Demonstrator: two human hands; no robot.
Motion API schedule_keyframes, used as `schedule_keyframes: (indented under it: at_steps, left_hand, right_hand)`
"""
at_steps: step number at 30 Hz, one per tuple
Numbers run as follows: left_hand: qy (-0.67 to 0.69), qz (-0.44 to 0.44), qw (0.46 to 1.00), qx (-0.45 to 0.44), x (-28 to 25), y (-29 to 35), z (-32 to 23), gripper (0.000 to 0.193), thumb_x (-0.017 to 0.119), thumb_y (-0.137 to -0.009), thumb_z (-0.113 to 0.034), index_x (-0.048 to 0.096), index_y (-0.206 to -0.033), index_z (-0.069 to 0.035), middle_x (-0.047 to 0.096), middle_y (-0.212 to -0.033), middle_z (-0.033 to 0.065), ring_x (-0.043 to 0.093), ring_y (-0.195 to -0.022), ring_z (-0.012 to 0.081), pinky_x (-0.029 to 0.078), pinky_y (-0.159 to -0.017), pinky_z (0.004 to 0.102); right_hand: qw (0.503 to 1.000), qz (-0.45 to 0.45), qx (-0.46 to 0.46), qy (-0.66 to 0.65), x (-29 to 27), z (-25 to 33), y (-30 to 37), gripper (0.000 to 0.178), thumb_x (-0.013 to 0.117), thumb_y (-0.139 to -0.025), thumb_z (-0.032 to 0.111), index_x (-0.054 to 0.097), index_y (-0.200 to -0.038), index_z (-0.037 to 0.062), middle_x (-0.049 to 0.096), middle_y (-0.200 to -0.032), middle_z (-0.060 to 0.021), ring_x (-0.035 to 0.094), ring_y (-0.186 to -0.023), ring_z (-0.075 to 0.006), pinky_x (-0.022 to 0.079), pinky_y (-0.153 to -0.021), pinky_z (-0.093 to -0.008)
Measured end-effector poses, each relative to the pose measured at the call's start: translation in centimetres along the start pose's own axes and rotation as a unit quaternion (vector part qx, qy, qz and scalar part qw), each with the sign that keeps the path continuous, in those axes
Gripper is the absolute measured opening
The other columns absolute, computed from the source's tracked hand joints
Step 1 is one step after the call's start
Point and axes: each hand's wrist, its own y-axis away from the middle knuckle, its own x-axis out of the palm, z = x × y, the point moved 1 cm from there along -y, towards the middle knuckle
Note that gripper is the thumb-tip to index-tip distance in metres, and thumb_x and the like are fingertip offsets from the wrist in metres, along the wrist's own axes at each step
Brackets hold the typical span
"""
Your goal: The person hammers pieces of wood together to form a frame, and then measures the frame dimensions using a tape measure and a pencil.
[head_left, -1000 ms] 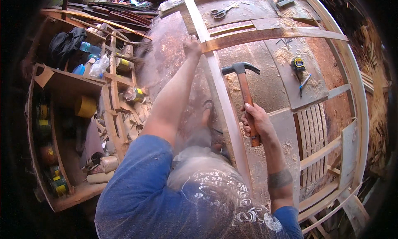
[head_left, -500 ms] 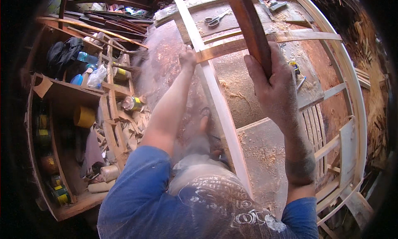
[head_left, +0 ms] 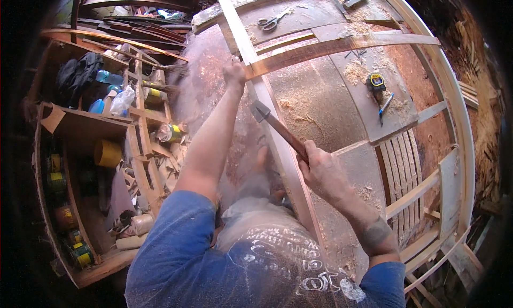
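Note:
My right hand (head_left: 321,172) is wrapped round the wooden handle of a hammer (head_left: 286,133). Its metal head is over the long pale side rail of a wooden frame (head_left: 287,157), a little nearer me than the corner joint. At that joint, where a brown crosspiece (head_left: 342,45) meets the rail, my left hand (head_left: 234,74) is closed on the frame's outer edge. Whether a nail is between its fingers cannot be made out. The frame lies over a worktable (head_left: 342,182) strewn with shavings.
On the table lie a tape measure (head_left: 376,82), a blue pen (head_left: 386,104), scissors (head_left: 271,22) and a dark metal tool (head_left: 350,2). To the left stands an open wooden cabinet (head_left: 91,118) with cans, a black bag (head_left: 80,75) and scraps. A curved frame edge (head_left: 464,147) borders the right.
The hammer has come down from high in front of me to just above the rail, my right hand lowering with it. My left hand and the frame joint appear slightly further left.

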Motion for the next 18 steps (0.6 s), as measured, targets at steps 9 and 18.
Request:
schedule_keyframes:
  at_steps: [9, 18]
  left_hand:
    - [-0.023, 0.001, 1.0, -0.003, -0.2, 1.6, -2.4, 0.038, 0.05, -0.098, -0.027, 0.068, -0.096, 0.007, 0.069, -0.094, 0.0279, 0.066, -0.09, 0.0402, 0.047, -0.079, 0.0463]
    - [-0.029, -0.011, 0.999, -0.024, 0.2, 0.4, -0.6, 0.039, 0.049, -0.099, -0.028, 0.068, -0.093, 0.006, 0.069, -0.092, 0.0272, 0.066, -0.09, 0.042, 0.048, -0.08, 0.047]
  right_hand:
    - [0.999, -0.015, -0.005, -0.043, -1.1, 1.0, 1.5, 0.021, 0.058, -0.094, 0.018, 0.049, -0.105, 0.003, 0.066, -0.083, -0.0262, 0.065, -0.076, -0.048, 0.05, -0.064, -0.0578]
    - [0.999, -0.011, 0.034, -0.037, 1.4, -0.2, 0.6, 0.022, 0.059, -0.093, 0.015, 0.046, -0.103, 0.0015, 0.065, -0.079, -0.0277, 0.065, -0.076, -0.0492, 0.05, -0.064, -0.0576]
